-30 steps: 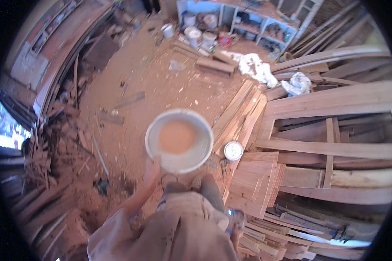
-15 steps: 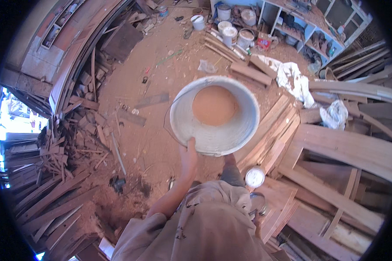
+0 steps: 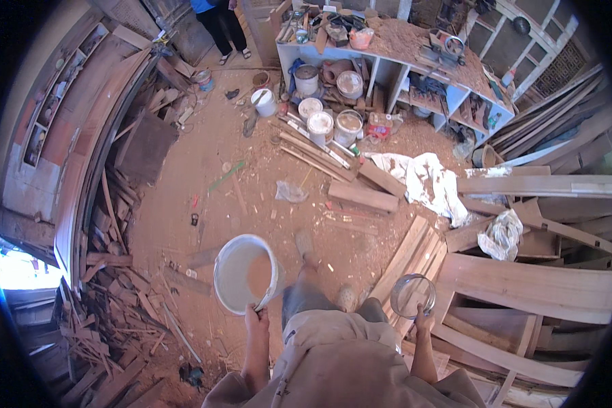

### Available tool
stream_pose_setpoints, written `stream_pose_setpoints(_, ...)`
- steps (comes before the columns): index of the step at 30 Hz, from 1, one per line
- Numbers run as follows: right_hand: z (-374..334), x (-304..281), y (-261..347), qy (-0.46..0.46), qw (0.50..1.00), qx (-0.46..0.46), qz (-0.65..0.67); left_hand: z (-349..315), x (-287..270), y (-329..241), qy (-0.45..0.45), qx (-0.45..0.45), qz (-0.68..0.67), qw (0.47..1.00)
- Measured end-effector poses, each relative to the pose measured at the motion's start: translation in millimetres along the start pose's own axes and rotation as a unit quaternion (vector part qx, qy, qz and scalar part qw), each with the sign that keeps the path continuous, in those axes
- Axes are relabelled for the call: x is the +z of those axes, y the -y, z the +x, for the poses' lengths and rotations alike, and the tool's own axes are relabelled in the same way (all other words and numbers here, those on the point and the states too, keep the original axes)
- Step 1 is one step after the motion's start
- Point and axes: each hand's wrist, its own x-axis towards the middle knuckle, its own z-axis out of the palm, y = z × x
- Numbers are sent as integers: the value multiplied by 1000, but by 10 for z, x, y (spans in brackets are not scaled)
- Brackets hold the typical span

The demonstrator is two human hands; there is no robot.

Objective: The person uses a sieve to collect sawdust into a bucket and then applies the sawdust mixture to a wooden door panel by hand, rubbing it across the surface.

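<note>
My left hand (image 3: 254, 321) is closed on the rim of a large whitish bucket (image 3: 236, 306), near the root of its wire handle. Tan material (image 3: 259, 273), powder or liquid I cannot tell, lies at the bottom of the bucket, which is held tilted out in front of my left leg. To the right, my right hand (image 3: 423, 319) grips the near edge of a round, shiny bowl (image 3: 394, 300) with a dark rim. Wood colours show inside the bowl, reflected or seen through it. Both hands are apart from each other.
Planks (image 3: 415, 251) lie right of my legs, beside wooden frames (image 3: 523, 279). Scrap wood (image 3: 109, 316) is heaped left. Ahead are small white buckets (image 3: 319, 126), a white cloth (image 3: 425, 183) and a cluttered shelf unit (image 3: 387, 88). A person (image 3: 217, 27) stands at the far end.
The bucket has moved left and nearer my left side, still in my left hand. My right hand has come forward with the bowl. My view has lifted, showing a person at the back.
</note>
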Motion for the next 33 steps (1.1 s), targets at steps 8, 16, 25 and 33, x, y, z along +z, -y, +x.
stream_pose_setpoints(8,632,1728,2239,202,902,189,332,1278,1450,-1038,-22,-74,-13,997)
stream_pose_setpoints(16,1193,2548,4331,246,799,236,496,1625,3032,-1997,-15,-72,23,997)
stream_pose_setpoints(25,2143,3346,6347,141,876,132,442,1877,4667,-2271,-38,-72,5,997)
stream_pose_setpoints(33,3067,6555,6896,232,959,144,73,2265,5283,-1958,-55,-4,119,991)
